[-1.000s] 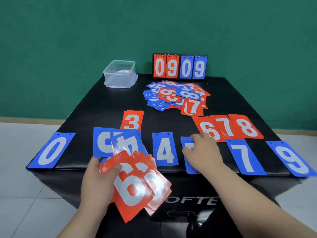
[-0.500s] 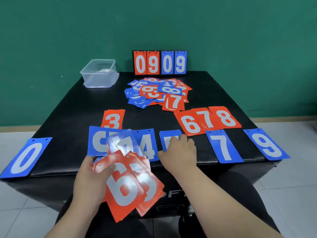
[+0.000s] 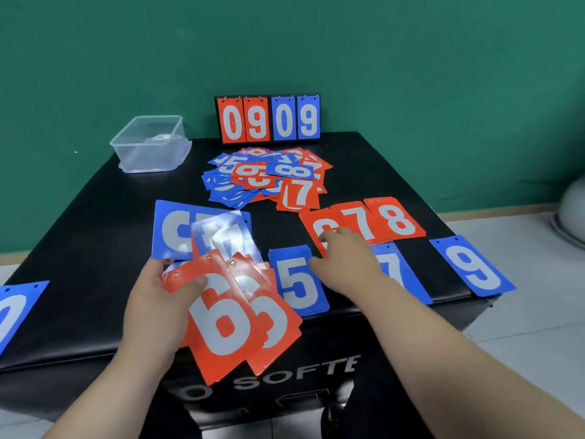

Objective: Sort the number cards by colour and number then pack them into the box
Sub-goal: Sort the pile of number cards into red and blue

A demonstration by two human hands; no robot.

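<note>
My left hand point(image 3: 152, 312) grips a fan of number cards point(image 3: 228, 324) over the table's front edge, a red 6 on top and blurred blue cards behind. My right hand point(image 3: 345, 259) reaches forward, its fingertips on the red 6 card point(image 3: 311, 223) that lies on the black table point(image 3: 95, 236). Red 7 point(image 3: 357, 221) and red 8 point(image 3: 397, 218) overlap beside it. Blue 5 point(image 3: 300, 285), partly hidden blue 7 point(image 3: 400, 270), blue 9 point(image 3: 474, 267) and blue 0 point(image 3: 14, 312) lie along the front. The clear plastic box point(image 3: 148, 144) stands at the back left.
A loose pile of mixed red and blue cards point(image 3: 266, 175) lies at the table's middle back. Behind it stands a flip scoreboard point(image 3: 267, 118) that reads 0909. Another blue card point(image 3: 172, 231) shows behind the fan. A green wall rises behind the table, and there is tiled floor on both sides.
My right hand has left the blue 5 card, now uncovered, and moved forward and right onto the red 6. My left hand still holds the fan. The view has shifted.
</note>
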